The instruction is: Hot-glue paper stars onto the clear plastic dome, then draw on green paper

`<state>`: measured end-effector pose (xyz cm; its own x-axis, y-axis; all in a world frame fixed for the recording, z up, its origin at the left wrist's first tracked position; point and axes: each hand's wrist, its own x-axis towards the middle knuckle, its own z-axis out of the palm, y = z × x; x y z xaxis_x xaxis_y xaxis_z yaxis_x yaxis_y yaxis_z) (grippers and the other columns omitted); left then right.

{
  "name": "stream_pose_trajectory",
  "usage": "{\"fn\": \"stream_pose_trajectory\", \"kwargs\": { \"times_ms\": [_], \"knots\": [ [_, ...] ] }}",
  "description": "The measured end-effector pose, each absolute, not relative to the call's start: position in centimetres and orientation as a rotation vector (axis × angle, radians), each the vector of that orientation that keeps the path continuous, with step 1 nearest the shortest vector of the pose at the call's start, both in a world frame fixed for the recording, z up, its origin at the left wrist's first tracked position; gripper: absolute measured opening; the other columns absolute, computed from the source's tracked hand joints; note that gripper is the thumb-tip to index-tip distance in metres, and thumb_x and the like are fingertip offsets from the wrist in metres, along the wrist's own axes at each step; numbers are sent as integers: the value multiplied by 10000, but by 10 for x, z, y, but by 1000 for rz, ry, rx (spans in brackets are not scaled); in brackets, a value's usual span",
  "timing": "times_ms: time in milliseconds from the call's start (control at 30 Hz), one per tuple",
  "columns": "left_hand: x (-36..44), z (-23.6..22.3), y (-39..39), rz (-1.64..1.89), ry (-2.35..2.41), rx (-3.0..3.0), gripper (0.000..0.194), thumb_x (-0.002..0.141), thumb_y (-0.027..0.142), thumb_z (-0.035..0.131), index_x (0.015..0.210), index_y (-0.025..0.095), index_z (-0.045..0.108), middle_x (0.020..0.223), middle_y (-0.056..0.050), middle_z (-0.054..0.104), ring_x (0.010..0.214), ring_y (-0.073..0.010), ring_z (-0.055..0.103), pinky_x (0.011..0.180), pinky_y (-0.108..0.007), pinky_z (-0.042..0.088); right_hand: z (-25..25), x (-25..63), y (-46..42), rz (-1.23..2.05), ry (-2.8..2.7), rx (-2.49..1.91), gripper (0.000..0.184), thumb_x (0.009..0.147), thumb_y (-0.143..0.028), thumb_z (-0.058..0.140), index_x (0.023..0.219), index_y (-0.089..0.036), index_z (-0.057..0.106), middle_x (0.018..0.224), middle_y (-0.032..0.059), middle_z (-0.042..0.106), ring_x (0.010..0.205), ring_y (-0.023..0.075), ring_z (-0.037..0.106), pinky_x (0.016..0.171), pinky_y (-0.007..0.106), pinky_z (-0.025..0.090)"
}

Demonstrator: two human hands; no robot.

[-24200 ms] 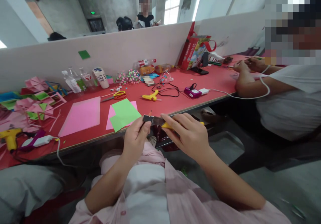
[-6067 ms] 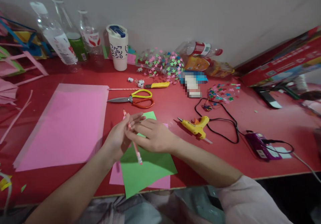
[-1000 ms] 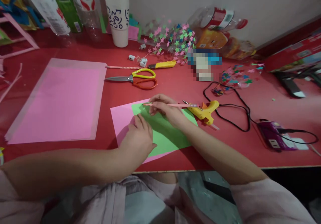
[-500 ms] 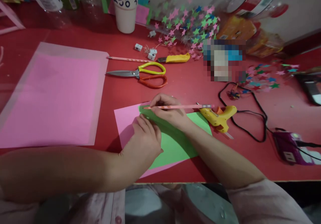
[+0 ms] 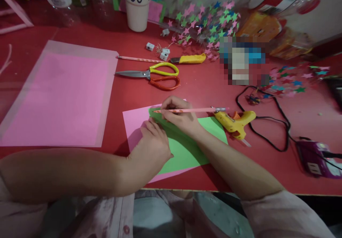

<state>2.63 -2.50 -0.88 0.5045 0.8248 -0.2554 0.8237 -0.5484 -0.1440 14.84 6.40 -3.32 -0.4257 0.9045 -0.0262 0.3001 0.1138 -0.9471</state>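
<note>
A pink pencil (image 5: 197,110) is pinched in my right hand (image 5: 180,116), its tip at the upper left end of a green paper shape (image 5: 187,151). Under the green piece lies a pink sheet (image 5: 132,119), showing at the left and along the lower edge. My left hand (image 5: 155,142) rests flat on the papers, fingers stretched out towards the pencil tip. Right beside the green paper is a yellow glue gun (image 5: 235,124). Scissors (image 5: 149,75) with one yellow and one red handle lie just beyond my hands.
Pink sheets in a clear sleeve (image 5: 77,99) lie left. Behind the scissors are a second pencil (image 5: 139,59), a yellow cutter (image 5: 188,59) and a white cup (image 5: 137,12). Star confetti (image 5: 208,24), a black cord (image 5: 275,106) and a purple extension socket (image 5: 315,158) are to the right.
The pencil tip has stayed near the green paper's upper left end, with only a slight shift. The whole view has moved a little; both hands keep their places on the papers.
</note>
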Motion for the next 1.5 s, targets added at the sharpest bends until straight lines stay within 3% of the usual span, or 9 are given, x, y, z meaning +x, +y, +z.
{"fn": "stream_pose_trajectory", "kwargs": {
  "times_ms": [133, 267, 400, 533, 767, 1000, 1200, 1333, 1500],
  "knots": [
    [22, -3, -21, 474, -1478, -2787, 799, 867, 602, 489, 1270, -86, 531, 1204, -380, 583, 937, -385, 642, 660, -428, 519, -34, 148, 66, 1386, -1756, -1185, 85, 742, -243, 607, 727, -198, 537, 620, -37, 560, 562, 89, 502, 509, 219, 387],
    [17, -3, -27, 470, -1489, -2809, 874, 814, 651, 532, 1323, -60, 487, 1310, -382, 506, 1115, -452, 545, 661, -437, 523, -33, 148, 66, 1463, -1703, -1159, 113, 747, -275, 611, 743, -199, 527, 609, -50, 564, 528, 81, 512, 494, 213, 416],
    [7, -12, -35, 435, -1483, -2795, 854, 840, 647, 490, 1389, -5, 434, 1425, -333, 421, 1302, -444, 400, 843, -512, 502, -38, 148, 67, 1451, -1668, -1133, 118, 748, -278, 607, 746, -196, 521, 605, -53, 565, 507, 77, 511, 496, 215, 423],
    [-7, -22, -35, 284, -1475, -2807, 826, 866, 632, 453, 1429, 31, 388, 1484, -294, 361, 1376, -405, 326, 1062, -610, 312, -44, 143, 69, 1362, -1710, -1130, 105, 769, -277, 587, 747, -202, 517, 612, -54, 550, 532, 83, 512, 521, 221, 418],
    [-23, -31, -25, 143, -1366, -2857, 826, 891, 626, 407, 1448, 19, 353, 1501, -296, 330, 1395, -397, 313, 1098, -582, 268, -2, 167, 45, 926, -1934, -1210, 197, 932, -342, 430, 963, -248, 600, 901, 21, 676, 776, 146, 641, 748, 297, 496],
    [-24, -41, -25, 39, -1290, -2917, 826, 890, 630, 413, 1472, 52, 321, 1542, -242, 289, 1428, -382, 267, 1138, -553, 212, 13, 304, 4, -123, -2418, -1827, 214, 760, -211, 536, 973, -184, 528, 993, 178, 655, 922, 333, 594, 799, 481, 471],
    [-5, -41, -19, 45, -1217, -2951, 827, 893, 643, 386, 1479, 64, 308, 1543, -239, 287, 1433, -366, 266, 1137, -537, 217, -19, 329, 14, 114, -2273, -1743, 301, 700, -152, 469, 996, -199, 457, 1144, 176, 590, 988, 285, 594, 812, 432, 494],
    [1, -40, -17, 53, -1219, -2937, 823, 892, 641, 392, 1476, 67, 315, 1545, -237, 285, 1431, -366, 268, 1136, -533, 213, -26, 306, 47, 141, -2163, -1709, 293, 707, -174, 510, 994, -211, 468, 1063, 124, 575, 802, 209, 585, 712, 346, 498],
    [8, -39, -15, 121, -1259, -2931, 823, 893, 650, 375, 1483, 80, 302, 1555, -232, 265, 1432, -364, 265, 1129, -524, 223, -23, 284, 81, 104, -2140, -1832, 352, 700, -146, 586, 1046, -159, 520, 1108, 166, 562, 834, 237, 588, 743, 370, 488]
  ]
}}
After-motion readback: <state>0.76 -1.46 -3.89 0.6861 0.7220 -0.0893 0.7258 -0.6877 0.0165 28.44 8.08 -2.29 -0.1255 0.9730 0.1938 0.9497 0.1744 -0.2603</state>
